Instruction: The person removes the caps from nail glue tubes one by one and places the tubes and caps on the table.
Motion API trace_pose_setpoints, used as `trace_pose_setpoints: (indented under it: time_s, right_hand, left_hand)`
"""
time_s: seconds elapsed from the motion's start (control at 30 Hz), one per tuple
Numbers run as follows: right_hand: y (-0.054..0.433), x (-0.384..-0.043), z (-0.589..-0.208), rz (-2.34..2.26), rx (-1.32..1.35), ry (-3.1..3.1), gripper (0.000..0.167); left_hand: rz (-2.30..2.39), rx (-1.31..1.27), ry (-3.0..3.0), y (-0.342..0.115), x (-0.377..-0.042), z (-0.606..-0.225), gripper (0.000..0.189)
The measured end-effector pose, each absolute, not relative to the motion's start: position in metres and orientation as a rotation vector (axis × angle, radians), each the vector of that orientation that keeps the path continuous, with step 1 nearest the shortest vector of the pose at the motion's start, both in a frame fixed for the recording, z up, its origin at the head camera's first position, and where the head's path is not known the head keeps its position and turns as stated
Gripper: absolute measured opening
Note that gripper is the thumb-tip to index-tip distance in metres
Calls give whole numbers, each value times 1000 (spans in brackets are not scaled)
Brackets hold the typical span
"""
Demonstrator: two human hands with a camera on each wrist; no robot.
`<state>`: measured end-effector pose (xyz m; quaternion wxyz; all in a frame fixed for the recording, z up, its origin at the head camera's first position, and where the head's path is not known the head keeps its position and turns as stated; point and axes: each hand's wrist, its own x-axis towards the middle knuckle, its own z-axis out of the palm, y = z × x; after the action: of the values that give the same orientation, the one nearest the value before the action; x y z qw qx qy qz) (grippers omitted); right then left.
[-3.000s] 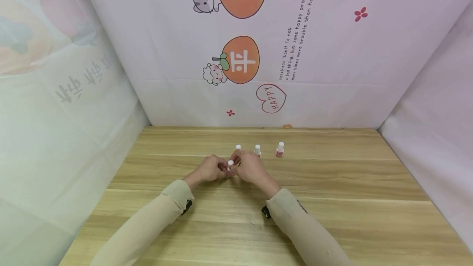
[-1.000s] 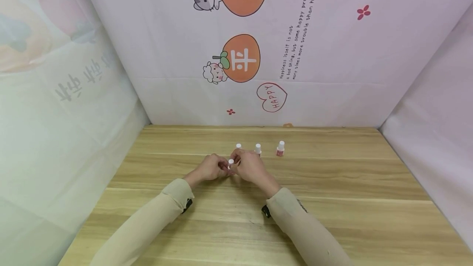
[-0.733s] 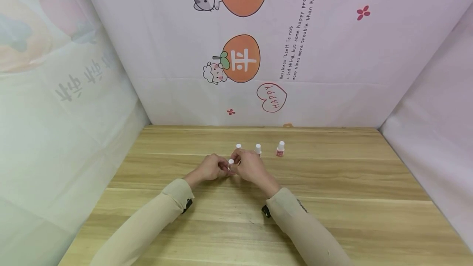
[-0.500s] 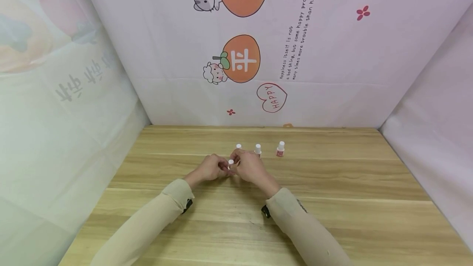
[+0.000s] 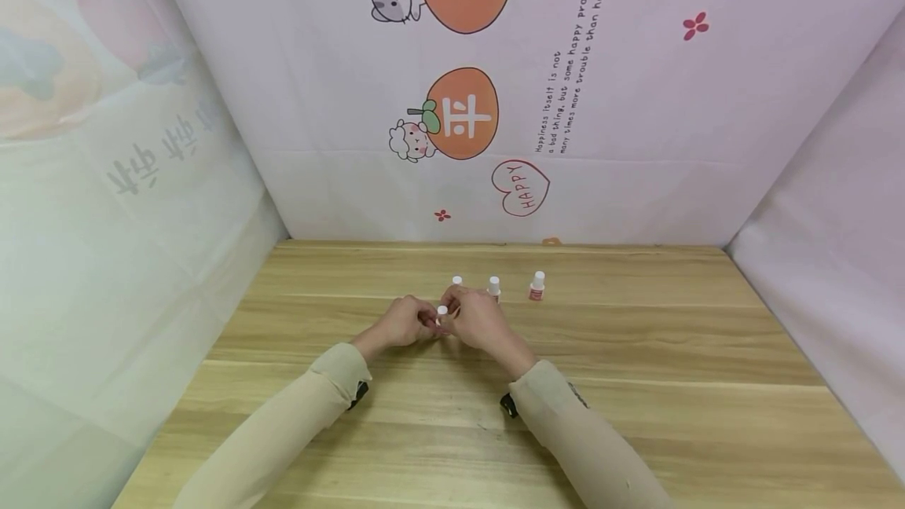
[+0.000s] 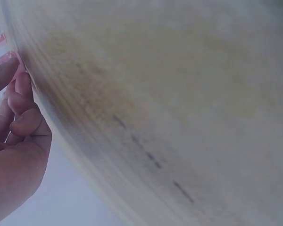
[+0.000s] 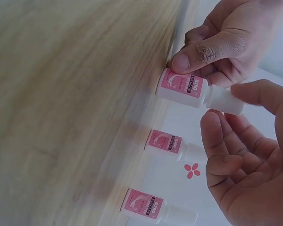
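Observation:
A small nail glue bottle [image 7: 181, 89] with a pink label and a white cap [image 7: 224, 100] stands upright on the wooden table, between both hands. At its lower body, my left hand [image 5: 406, 320] grips it, the thumb lying along the base in the right wrist view. My right hand [image 5: 477, 320] pinches the cap between thumb and fingers. In the left wrist view only a pink bit of the bottle shows beyond the left hand [image 6: 21, 122]. The label faces the right wrist camera, and in the head view the fingers hide most of the body.
Three similar bottles stand behind the hands: one bottle [image 5: 456, 280] partly hidden by the right hand, a middle bottle [image 5: 494, 283] and a right bottle [image 5: 537, 287]. A white printed cloth [image 5: 622, 195] hangs beyond the table's [image 5: 636, 336] back edge, with more cloth at both sides.

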<state>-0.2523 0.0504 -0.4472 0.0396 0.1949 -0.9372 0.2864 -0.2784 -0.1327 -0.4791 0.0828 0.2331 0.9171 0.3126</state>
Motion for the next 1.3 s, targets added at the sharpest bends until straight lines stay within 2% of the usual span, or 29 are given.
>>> trace_pose_setpoints:
  time_s: [1.3]
  right_hand:
    - [50,-252,-448,883,584,-2855,13]
  left_hand:
    - [924,623,2726,-132,-278,-481,11]
